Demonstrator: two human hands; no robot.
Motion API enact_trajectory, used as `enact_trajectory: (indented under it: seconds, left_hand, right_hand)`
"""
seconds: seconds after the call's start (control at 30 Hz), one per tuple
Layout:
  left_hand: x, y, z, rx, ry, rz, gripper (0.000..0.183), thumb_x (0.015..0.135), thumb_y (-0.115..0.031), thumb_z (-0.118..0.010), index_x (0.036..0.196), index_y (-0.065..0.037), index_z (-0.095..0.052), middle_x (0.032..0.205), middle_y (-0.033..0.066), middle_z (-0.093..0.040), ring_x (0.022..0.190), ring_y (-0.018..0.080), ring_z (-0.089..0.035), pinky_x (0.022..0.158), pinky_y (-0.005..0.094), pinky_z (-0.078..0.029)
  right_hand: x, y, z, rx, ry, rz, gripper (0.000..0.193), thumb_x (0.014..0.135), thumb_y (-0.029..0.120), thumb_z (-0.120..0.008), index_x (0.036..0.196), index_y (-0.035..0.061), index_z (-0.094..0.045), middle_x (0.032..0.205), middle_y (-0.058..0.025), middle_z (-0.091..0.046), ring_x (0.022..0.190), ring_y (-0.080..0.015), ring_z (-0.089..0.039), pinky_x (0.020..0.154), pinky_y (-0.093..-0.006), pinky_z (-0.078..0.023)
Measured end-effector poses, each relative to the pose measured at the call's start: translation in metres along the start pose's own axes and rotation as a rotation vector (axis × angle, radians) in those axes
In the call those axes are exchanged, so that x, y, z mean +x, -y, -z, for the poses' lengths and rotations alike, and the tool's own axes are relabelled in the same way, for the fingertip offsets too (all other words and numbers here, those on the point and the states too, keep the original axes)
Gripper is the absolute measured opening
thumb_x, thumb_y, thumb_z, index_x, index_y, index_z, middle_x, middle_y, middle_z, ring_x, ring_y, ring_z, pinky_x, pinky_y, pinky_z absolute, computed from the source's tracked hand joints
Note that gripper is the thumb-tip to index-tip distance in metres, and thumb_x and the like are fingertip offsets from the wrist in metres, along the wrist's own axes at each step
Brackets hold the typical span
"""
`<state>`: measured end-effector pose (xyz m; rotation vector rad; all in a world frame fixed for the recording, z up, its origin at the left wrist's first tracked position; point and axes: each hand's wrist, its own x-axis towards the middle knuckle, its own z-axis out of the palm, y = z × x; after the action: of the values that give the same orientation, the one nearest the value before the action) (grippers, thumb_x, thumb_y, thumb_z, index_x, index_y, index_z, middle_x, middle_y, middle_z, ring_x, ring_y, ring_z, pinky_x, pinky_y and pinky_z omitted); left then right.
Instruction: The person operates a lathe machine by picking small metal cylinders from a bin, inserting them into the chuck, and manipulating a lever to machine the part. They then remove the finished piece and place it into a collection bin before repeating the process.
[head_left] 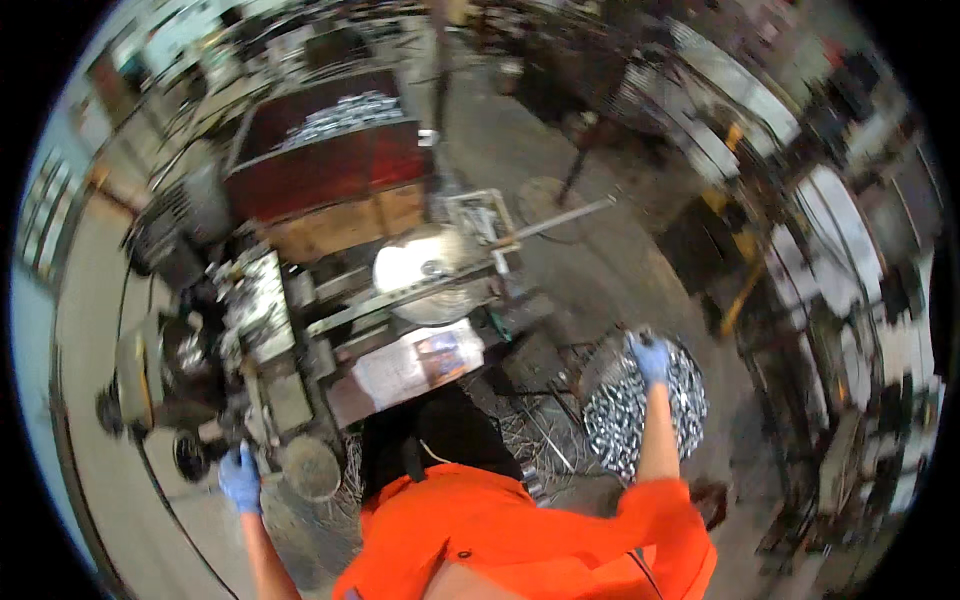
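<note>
My left hand (240, 482), in a blue glove, is beside the black handwheel (190, 455) at the lower left of a lathe-like machine (285, 350). Its fingers point up and look spread, and I see nothing between them. Stretched out to the right, my gloved right hand (651, 360) is over the far part of a round tub heaped with small shiny metal pieces (625, 420). Its fingers look curled among dark bits at the tub's rim, but what they hold is too small to make out.
A red metal bin (325, 175) with more metal pieces stands behind the machine. A large round disc (430, 270) and a long bar (400, 295) sit across it. Printed paper (420, 362) lies in front. Metal shavings (540, 440) litter the floor. Racks with sheets (840, 240) line the right.
</note>
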<state>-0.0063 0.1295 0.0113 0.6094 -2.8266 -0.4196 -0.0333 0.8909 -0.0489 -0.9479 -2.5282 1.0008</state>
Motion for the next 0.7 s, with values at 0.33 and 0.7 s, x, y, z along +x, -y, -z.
enact_trajectory:
  seconds: [0.33, 0.7]
  left_hand:
    - [0.010, 0.025, 0.041, -0.143, -0.068, -0.073, 0.038, 0.086, -0.040, -0.054, 0.080, -0.003, -0.065, 0.074, 0.0188, -0.062, 0.068, 0.0356, -0.059, 0.062, 0.0423, -0.045]
    - [-0.082, 0.174, 0.160, 0.280, -0.399, 0.210, 0.029, 0.088, -0.032, -0.052, 0.084, -0.008, -0.066, 0.075, 0.0154, -0.064, 0.069, 0.0330, -0.061, 0.064, 0.0417, -0.046]
  right_hand:
    - [-0.165, 0.318, -0.100, 0.348, 0.673, 0.940, 0.033, 0.072, 0.011, -0.072, 0.103, 0.0012, -0.066, 0.109, -0.0159, -0.061, 0.101, -0.0222, -0.058, 0.084, -0.0308, -0.046]
    - [-0.282, 0.565, -0.237, -0.580, 0.726, 1.780, 0.060, 0.072, 0.054, -0.061, 0.100, 0.0007, -0.065, 0.111, -0.0212, -0.055, 0.109, -0.0346, -0.049, 0.098, -0.0382, -0.035]
